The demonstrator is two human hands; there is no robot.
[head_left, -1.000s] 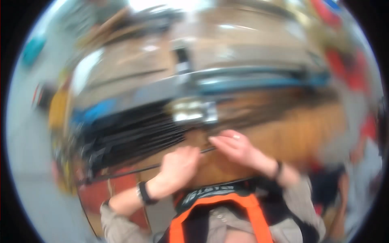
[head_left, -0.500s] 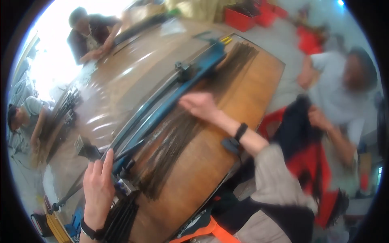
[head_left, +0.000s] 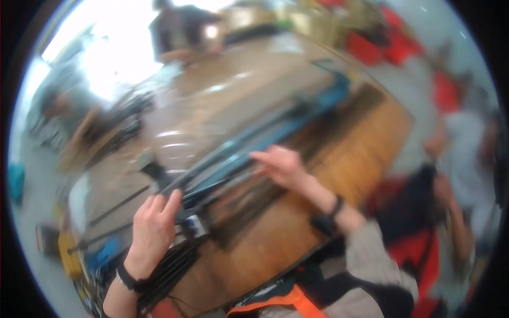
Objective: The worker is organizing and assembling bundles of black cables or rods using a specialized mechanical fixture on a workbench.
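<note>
"On the table [head_left: 366, 169], what lies by the hands?"

"A long blue rail [head_left: 265, 142], slanting from beside the left hand [head_left: 154, 230] toward the right-hand edge."

"Is that hand clamped on anything?"

"I can't tell. It's at the rail's left end, forefinger a little apart from the other fingers, but blur hides any grip."

"And the right hand [head_left: 283, 167]?"

"Around the rail's middle, on its near side, forefinger reaching out and the rest bent. Whether it pinches something, I can't tell either."

"What's about them?"

"A silvery block [head_left: 197, 226] just beside the left hand, and a bundle of dark strips [head_left: 244, 214] between the rail and the table's near edge. Black bars [head_left: 172, 269] lie nearer the left end of that edge."

"Other people?"

"A person in a dark top [head_left: 183, 32] at the far edge, and one in a pale shirt [head_left: 460, 138] off past the right-hand corner."
</note>
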